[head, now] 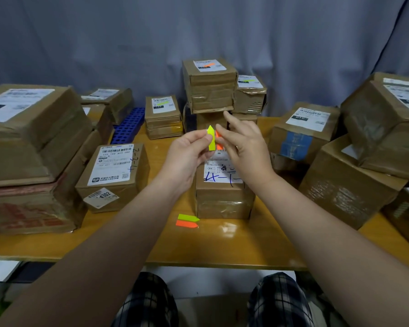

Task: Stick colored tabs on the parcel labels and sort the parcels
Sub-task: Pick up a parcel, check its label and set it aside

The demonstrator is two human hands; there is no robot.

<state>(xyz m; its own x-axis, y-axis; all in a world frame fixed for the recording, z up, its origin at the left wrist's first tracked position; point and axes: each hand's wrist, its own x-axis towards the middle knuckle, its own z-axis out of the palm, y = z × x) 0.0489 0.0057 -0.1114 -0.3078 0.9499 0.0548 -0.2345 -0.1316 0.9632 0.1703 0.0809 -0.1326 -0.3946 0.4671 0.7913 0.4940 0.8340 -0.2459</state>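
Above the parcel [223,185], fingers of the left hand [187,153] pinch a green tab [211,138]; those of the right hand [244,149] pinch an orange tab [219,145]. Both tabs look flimsy and sticky, best held by the non-sticky end.

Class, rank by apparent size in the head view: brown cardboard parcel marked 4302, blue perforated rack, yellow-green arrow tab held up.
1. Brown cardboard parcel marked 4302.
2. Blue perforated plastic rack, farther off and partly hidden.
3. Yellow-green arrow tab in the left hand.

- Dim, cool indoor light; forearms in shadow.
- Soft glare on the tabletop [229,228] near its front edge.
- Wide-angle bending at the edges.
- Outer parcels [385,119] slightly soft and smeared.
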